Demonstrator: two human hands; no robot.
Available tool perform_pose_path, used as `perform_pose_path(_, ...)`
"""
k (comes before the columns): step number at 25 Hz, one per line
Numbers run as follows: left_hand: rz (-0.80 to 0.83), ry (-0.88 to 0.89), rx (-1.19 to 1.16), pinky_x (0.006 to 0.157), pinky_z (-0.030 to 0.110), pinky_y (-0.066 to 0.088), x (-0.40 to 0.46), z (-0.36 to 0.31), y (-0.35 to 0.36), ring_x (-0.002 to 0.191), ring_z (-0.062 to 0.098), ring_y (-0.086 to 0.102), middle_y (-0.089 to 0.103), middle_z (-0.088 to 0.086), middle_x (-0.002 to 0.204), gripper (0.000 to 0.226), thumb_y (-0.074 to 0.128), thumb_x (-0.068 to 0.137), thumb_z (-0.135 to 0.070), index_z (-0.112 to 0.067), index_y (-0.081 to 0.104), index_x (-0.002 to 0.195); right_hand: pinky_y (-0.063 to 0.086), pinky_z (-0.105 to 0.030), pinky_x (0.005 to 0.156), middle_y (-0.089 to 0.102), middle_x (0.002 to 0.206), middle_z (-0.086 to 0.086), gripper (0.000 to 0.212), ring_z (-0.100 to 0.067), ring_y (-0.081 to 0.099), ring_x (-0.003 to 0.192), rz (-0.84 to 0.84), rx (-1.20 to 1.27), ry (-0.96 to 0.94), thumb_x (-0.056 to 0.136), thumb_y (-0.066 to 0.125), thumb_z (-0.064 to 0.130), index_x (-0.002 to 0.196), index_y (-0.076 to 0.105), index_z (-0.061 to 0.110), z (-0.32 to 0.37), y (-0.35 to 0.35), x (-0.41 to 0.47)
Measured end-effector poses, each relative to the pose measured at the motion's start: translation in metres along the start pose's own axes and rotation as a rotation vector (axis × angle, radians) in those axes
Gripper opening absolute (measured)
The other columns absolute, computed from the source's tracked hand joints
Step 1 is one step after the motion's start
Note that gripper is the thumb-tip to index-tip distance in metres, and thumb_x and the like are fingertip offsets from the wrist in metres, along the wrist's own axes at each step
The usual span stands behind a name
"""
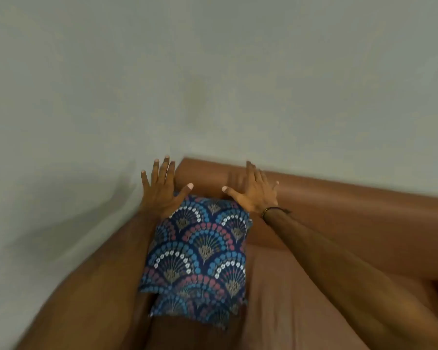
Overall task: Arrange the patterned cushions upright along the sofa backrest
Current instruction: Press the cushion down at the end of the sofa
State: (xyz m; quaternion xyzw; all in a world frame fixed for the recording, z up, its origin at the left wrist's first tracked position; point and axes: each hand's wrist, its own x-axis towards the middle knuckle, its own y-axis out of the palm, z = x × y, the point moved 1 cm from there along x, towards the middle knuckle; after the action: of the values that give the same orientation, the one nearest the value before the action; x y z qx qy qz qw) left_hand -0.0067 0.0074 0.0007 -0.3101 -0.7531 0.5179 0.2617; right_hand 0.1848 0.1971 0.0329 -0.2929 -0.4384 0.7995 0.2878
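A blue patterned cushion (200, 246) with fan motifs in pink, white and light blue stands upright at the left end of the brown sofa, leaning on the backrest (352, 198). A second cushion (200, 309) of the same pattern lies below it, partly hidden. My left hand (161, 190) hovers over the upper left corner of the top cushion, fingers spread. At the upper right corner my right hand (254, 192) is also spread flat, in front of the backrest. Neither hand grips anything.
A pale grey-green wall (213, 72) rises behind and to the left of the sofa. The brown seat (301, 299) stretches to the right of the cushions. A dark bracelet (271, 210) is on my right wrist.
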Motion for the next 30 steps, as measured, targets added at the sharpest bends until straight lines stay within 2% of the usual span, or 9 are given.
perform_pose_path(2,0.130,-0.199,-0.074,0.124,0.066,-0.004,-0.012,0.026,0.039,0.162,0.035,-0.003,0.001,0.003,0.177,0.102,0.034,0.090,-0.082,-0.020,0.008,0.166,0.027,-0.064,0.113,0.030,0.160,-0.005,0.118,-0.034,0.035,0.142,0.240,0.302,0.162,0.066,0.054,0.083,0.157,0.009,0.023,-0.013,0.053,0.004)
perform_pose_path(4,0.274,-0.431,-0.218,0.126,0.067,0.006,-0.038,0.050,0.082,0.161,0.040,0.002,0.002,0.006,0.177,0.108,0.043,0.085,-0.083,-0.022,0.006,0.166,0.053,-0.058,0.094,0.065,0.127,-0.012,0.094,-0.034,0.065,0.103,0.362,0.581,0.412,0.065,0.076,0.062,0.141,0.042,0.016,-0.043,0.114,-0.006)
perform_pose_path(7,0.295,-0.685,-0.572,0.125,0.060,0.025,-0.050,0.079,0.125,0.156,0.040,0.026,0.020,0.014,0.172,0.125,0.068,0.074,-0.082,-0.021,0.009,0.166,0.061,-0.032,0.061,0.068,0.084,-0.005,0.072,-0.019,0.064,0.062,0.355,0.779,0.568,0.061,0.082,0.052,0.117,0.057,0.014,-0.056,0.156,-0.012)
perform_pose_path(10,0.230,-0.860,-0.817,0.112,0.054,0.049,-0.051,0.091,0.135,0.135,0.033,0.057,0.050,0.010,0.158,0.147,0.091,0.044,-0.078,-0.019,0.026,0.161,0.063,-0.033,0.067,0.071,0.089,-0.003,0.069,-0.019,0.071,0.069,0.437,0.992,0.660,0.062,0.086,0.046,0.116,0.059,0.013,-0.060,0.162,-0.012)
perform_pose_path(14,0.196,-0.813,-0.938,0.102,0.048,0.058,-0.060,0.064,0.111,0.119,0.021,0.068,0.065,0.001,0.139,0.126,0.105,0.040,-0.053,-0.019,0.050,0.148,0.060,-0.056,0.080,0.068,0.116,-0.012,0.083,-0.034,0.071,0.095,0.398,1.115,0.685,0.063,0.088,0.017,0.131,0.041,0.019,-0.085,0.132,-0.025)
perform_pose_path(20,0.224,-0.478,-1.056,0.087,0.021,0.059,-0.065,-0.075,0.107,0.111,0.004,0.065,0.065,-0.007,0.131,0.094,0.098,0.064,-0.009,-0.018,0.051,0.144,0.054,-0.040,0.063,0.062,0.110,0.000,0.081,-0.021,0.062,0.089,0.275,1.110,0.591,0.071,0.076,-0.010,0.135,0.037,0.021,-0.183,0.036,-0.041)
perform_pose_path(23,0.262,-0.353,-1.062,0.085,0.015,0.057,-0.066,-0.173,0.143,0.115,0.000,0.062,0.061,-0.010,0.133,0.100,0.098,0.064,-0.006,-0.023,0.045,0.147,0.054,-0.047,0.068,0.062,0.112,0.004,0.087,-0.026,0.060,0.099,0.173,1.087,0.563,0.069,0.076,-0.014,0.136,0.036,0.025,-0.271,-0.010,-0.055)
perform_pose_path(27,0.319,-0.291,-1.024,0.105,0.030,0.053,-0.083,-0.312,0.216,0.126,0.012,0.060,0.058,-0.004,0.140,0.104,0.098,0.064,-0.006,-0.020,0.039,0.149,0.053,-0.060,0.086,0.063,0.129,-0.006,0.093,-0.032,0.060,0.113,0.044,1.090,0.579,0.063,0.080,-0.014,0.135,0.040,0.027,-0.416,-0.054,-0.073)
perform_pose_path(30,0.345,-0.272,-0.989,0.102,0.021,0.050,-0.095,-0.415,0.284,0.129,0.016,0.056,0.057,-0.002,0.139,0.101,0.097,0.065,-0.006,-0.018,0.040,0.147,0.058,-0.043,0.068,0.063,0.124,-0.003,0.094,-0.028,0.060,0.109,-0.046,1.054,0.613,0.059,0.083,-0.013,0.135,0.042,0.024,-0.526,-0.081,-0.088)
